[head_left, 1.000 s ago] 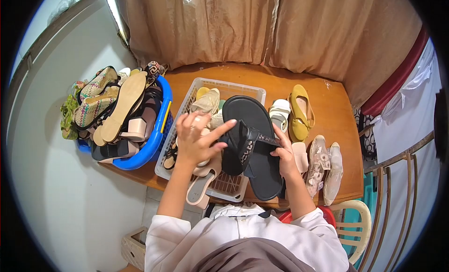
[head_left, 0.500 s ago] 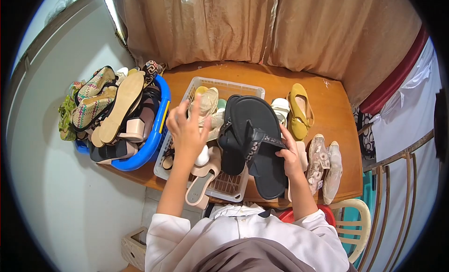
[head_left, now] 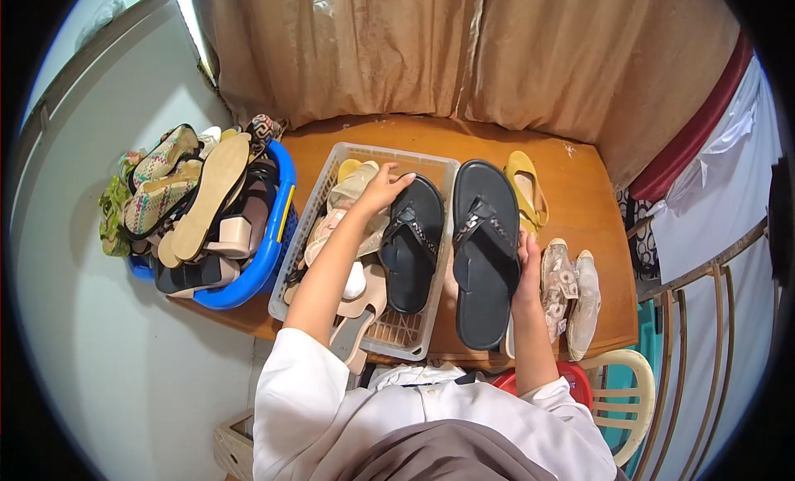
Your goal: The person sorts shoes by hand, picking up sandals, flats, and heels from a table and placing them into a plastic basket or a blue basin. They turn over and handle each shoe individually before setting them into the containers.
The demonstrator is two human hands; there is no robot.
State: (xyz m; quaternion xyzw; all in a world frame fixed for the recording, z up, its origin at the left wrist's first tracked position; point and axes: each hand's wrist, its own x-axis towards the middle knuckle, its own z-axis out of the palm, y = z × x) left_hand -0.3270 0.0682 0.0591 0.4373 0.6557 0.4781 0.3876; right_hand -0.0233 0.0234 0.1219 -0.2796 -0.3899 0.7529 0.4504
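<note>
My right hand (head_left: 527, 270) grips a black thong sandal (head_left: 484, 291) by its right edge. The sandal is upright in view, its toe towards the curtain and a braided trim on its strap. My left hand (head_left: 385, 189) has its fingers at the toe end of the matching black sandal (head_left: 410, 270), which is over the right part of a clear plastic basket (head_left: 422, 339). Whether that sandal rests on the basket's contents cannot be seen. Beside my left forearm, beige shoes (head_left: 356, 187) and a beige heeled sandal (head_left: 352, 328) lie in the basket.
A blue basket (head_left: 281, 224) heaped with shoes stands at the table's left end. Yellow flats (head_left: 526, 187) and sheer beige flats (head_left: 585, 303) lie on the wooden table (head_left: 580, 183). A cream plastic chair (head_left: 638, 390) and a red item (head_left: 571, 382) are by the front edge.
The two black sandals, overlapping at my right hand before, are now apart. My left hand has moved from the air to the left sandal's toe. The right sandal has turned more upright.
</note>
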